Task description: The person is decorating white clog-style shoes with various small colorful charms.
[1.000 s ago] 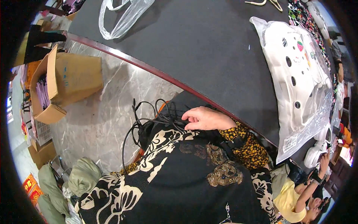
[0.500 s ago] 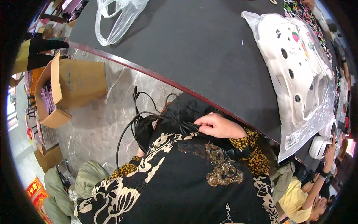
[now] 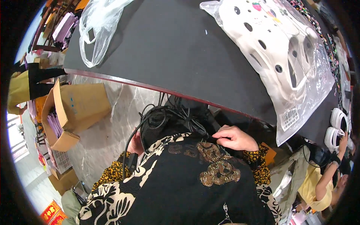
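Observation:
A black bundle with several looped black cords [image 3: 170, 118] lies in my lap, below the table edge. My right hand [image 3: 237, 138] is at the bundle's right side, thumb and fingers closed together. Whatever sits between those fingertips is hidden against the dark cloth. On the other side, my left hand [image 3: 135, 144] is at the bundle's left edge, partly covered by it and by my patterned top. A black cord runs down past that hand, and its fingers are mostly out of sight.
The dark table [image 3: 165, 45] with a red-brown edge spans the front. On it lie a clear plastic bag [image 3: 99, 33] and a bagged pair of white clogs [image 3: 270, 48]. An open cardboard box [image 3: 84, 107] stands at left. A co-worker in yellow [image 3: 318, 180] handles white shoes [image 3: 333, 129] at right.
The view has shifted, so the table items sit further left. My right hand has moved away from the cords it was pinching. More of my left hand shows beside the bundle.

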Demonstrator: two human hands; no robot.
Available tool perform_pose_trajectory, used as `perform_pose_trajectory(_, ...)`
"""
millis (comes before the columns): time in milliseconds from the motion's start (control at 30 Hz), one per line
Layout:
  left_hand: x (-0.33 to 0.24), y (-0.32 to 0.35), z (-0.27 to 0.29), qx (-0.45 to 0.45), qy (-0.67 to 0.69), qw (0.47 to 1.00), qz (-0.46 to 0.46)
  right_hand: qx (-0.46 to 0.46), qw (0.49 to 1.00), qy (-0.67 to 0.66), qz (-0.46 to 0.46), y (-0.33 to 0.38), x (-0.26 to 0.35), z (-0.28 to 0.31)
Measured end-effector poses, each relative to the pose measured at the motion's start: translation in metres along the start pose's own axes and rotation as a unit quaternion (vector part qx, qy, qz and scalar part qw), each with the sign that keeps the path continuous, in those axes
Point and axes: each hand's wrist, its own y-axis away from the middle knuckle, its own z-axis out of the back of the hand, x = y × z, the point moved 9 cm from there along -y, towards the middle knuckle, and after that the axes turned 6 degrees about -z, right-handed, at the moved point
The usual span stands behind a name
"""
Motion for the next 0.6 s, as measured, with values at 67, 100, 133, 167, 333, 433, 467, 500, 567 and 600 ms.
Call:
perform_pose_trajectory(67, -0.008, -0.001, -0.013, 0.017, 0.014, 1.000, 0.006, 0.000, 1.000, -0.009, 0.003, 0.008, 0.000, 0.001)
perform_pose_trajectory(100, -0.011, 0.000, -0.022, 0.031, 0.032, 0.999, 0.011, 0.003, 1.000, -0.018, 0.006, 0.013, -0.001, 0.002)
perform_pose_trajectory(133, -0.021, -0.010, -0.004, 0.012, -0.024, 0.999, -0.044, 0.000, 1.000, -0.017, 0.008, 0.019, -0.001, 0.005)
perform_pose_trajectory(167, -0.023, -0.015, 0.011, 0.015, -0.027, 0.999, -0.045, 0.004, 0.999, -0.032, 0.002, 0.026, -0.003, 0.007)
perform_pose_trajectory(333, -0.016, -0.026, -0.006, 0.034, -0.055, 0.996, 0.065, -0.011, 0.991, -0.069, -0.113, 0.050, -0.035, 0.013)
perform_pose_trajectory(433, -0.013, -0.031, -0.009, 0.039, -0.112, 0.988, 0.100, -0.023, 0.985, -0.054, -0.164, 0.050, -0.047, 0.009)
perform_pose_trajectory(467, 0.000, -0.046, 0.046, 0.040, -0.125, 0.980, 0.151, -0.011, 0.988, -0.005, -0.156, 0.046, -0.047, 0.005)
perform_pose_trajectory(500, 0.007, -0.046, 0.041, 0.046, -0.142, 0.966, 0.212, -0.018, 0.987, -0.007, -0.161, 0.047, -0.052, 0.004)
perform_pose_trajectory(567, 0.000, -0.048, 0.029, 0.063, -0.153, 0.974, 0.155, -0.030, 0.991, 0.023, -0.125, 0.047, -0.050, 0.003)
perform_pose_trajectory(600, -0.004, -0.042, 0.012, 0.069, -0.133, 0.975, 0.164, -0.022, 0.987, 0.043, -0.150, 0.049, -0.052, 0.002)
